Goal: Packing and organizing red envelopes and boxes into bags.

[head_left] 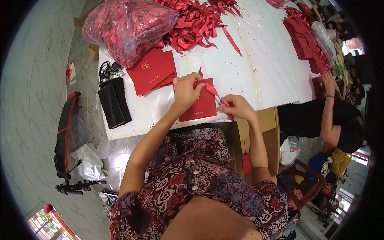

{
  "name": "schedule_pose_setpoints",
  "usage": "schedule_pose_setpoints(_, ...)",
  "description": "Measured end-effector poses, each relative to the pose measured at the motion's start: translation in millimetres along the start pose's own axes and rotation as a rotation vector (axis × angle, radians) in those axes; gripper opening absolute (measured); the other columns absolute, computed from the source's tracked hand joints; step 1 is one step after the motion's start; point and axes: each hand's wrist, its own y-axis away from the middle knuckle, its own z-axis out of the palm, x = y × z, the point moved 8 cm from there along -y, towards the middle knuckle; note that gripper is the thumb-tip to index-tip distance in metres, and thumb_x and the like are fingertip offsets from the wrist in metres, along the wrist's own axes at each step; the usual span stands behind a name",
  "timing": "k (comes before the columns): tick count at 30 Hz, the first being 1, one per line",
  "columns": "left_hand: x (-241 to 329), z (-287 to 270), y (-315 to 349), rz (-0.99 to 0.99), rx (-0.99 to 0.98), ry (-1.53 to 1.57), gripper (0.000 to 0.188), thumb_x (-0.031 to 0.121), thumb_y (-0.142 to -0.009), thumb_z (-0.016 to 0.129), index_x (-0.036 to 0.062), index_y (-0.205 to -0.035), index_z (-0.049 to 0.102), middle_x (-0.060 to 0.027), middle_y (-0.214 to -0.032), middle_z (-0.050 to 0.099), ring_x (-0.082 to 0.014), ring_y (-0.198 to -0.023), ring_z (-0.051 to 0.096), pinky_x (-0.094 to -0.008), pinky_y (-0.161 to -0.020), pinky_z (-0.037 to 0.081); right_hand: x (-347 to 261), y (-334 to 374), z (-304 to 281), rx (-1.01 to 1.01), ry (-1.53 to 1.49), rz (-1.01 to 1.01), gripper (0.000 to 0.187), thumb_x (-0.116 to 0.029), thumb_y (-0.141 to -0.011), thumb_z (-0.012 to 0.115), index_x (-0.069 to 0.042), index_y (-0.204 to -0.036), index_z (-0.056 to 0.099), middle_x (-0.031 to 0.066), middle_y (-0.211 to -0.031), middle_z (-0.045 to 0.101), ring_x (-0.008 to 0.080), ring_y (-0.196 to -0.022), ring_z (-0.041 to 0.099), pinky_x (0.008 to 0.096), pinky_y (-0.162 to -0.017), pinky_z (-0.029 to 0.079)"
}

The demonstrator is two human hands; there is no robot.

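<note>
A red card or flat paper bag (205, 107) with light print lies at the table's near edge. My left hand (186, 91) is closed over its upper left part, thumb and fingers at a satin ribbon (212, 91). The ribbon crosses the top of the red piece, with a short end sticking up behind my left fingers. To the right, my right hand (239, 107) pinches the ribbon's other part near the table edge. Just left of my left hand lies a small stack of matching red pieces (150, 71) with gold print.
A clear plastic bag of red ribbons (128, 26) and a loose ribbon heap (191, 26) lie at the back. A black wallet-like case (111, 105) and cables (109, 71) are at left. A cardboard box (262, 126) stands below the edge. A co-worker's arm (330, 106) reaches in at right.
</note>
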Motion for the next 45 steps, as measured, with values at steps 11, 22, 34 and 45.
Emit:
schedule_pose_setpoints(11, 39, -16, 10, 0.060, 0.138, 0.344, 0.017, 0.019, -0.093, 0.058, 0.0063, -0.101, 0.066, -0.0118, -0.092, 0.062, -0.0330, -0.088, 0.055, -0.0405, -0.075, 0.042, -114, -2, -33, 0.698, 0.064, -0.489, 0.014, 0.005, -0.082, 0.060, -0.001, -0.095, 0.062, 0.0142, -0.092, 0.060, 0.0318, -0.083, 0.064, 0.0390, -0.071, 0.051)
schedule_pose_setpoints(22, -12, 30, 25, -0.639, -0.389, 1.017, 0.025, 0.024, -0.098, 0.060, 0.0031, -0.112, 0.063, 0.0010, -0.085, 0.063, -0.0059, -0.074, 0.055, -0.0210, -0.064, 0.043, -121, 7, 21, 0.404, -0.035, -0.664, 0.012, 0.007, -0.074, 0.056, -0.003, -0.080, 0.060, 0.0124, -0.085, 0.054, 0.0301, -0.080, 0.058, 0.0379, -0.070, 0.049)
schedule_pose_setpoints(34, -28, 45, 53, -0.696, -0.551, 1.327, 0.025, 0.030, -0.101, 0.056, 0.0068, -0.097, 0.064, -0.0007, -0.078, 0.064, -0.0075, -0.065, 0.057, -0.0220, -0.057, 0.045, -150, 10, 33, 0.387, 0.093, -0.884, 0.012, 0.007, -0.072, 0.058, -0.004, -0.076, 0.060, 0.0093, -0.084, 0.055, 0.0295, -0.082, 0.058, 0.0373, -0.071, 0.049)
schedule_pose_setpoints(45, 1, -3, 46, -0.322, -0.033, 0.698, 0.017, 0.012, -0.098, 0.059, -0.0032, -0.101, 0.065, -0.0040, -0.077, 0.068, -0.0059, -0.068, 0.063, -0.0219, -0.062, 0.051, -79, -10, 16, 0.586, -0.667, -0.248, 0.014, -0.009, -0.098, 0.058, 0.002, -0.107, 0.062, 0.0058, -0.094, 0.067, 0.0090, -0.083, 0.060, 0.0250, -0.075, 0.050)
